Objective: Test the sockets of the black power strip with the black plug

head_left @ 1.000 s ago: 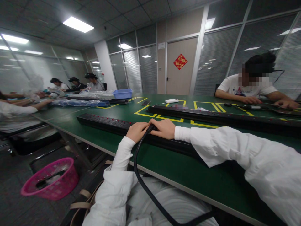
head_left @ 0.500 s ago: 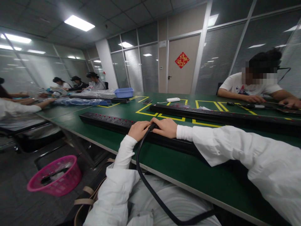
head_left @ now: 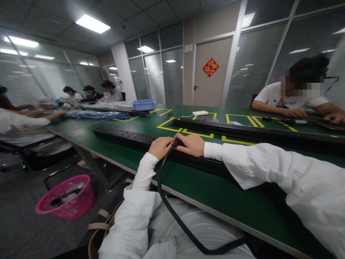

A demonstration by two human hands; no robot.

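Observation:
A long black power strip [head_left: 124,136] with red-marked sockets lies on the green table in front of me. A thick black power cord [head_left: 172,210] loops from my lap up to the strip, its plug end [head_left: 176,143] pointing down at the strip's top. My left hand [head_left: 161,147] is curled over the strip on the left of the plug, fingertips against it. From the right, my right hand [head_left: 192,145] closes around the plug end. Both hands' fingertips meet there, and the contact beneath the plug is hidden.
A second power strip [head_left: 253,131] lies farther back, near a white device [head_left: 199,113]. Yellow tape marks the table [head_left: 151,130]. A blue basket [head_left: 143,104] and plastic-wrapped items [head_left: 94,114] are at left; a pink basket [head_left: 67,212] stands on the floor. Co-workers sit around.
The view has shifted slightly, so everything sits a little farther right. Both hands keep the same hold at the plug, with no clear movement of strip or cord.

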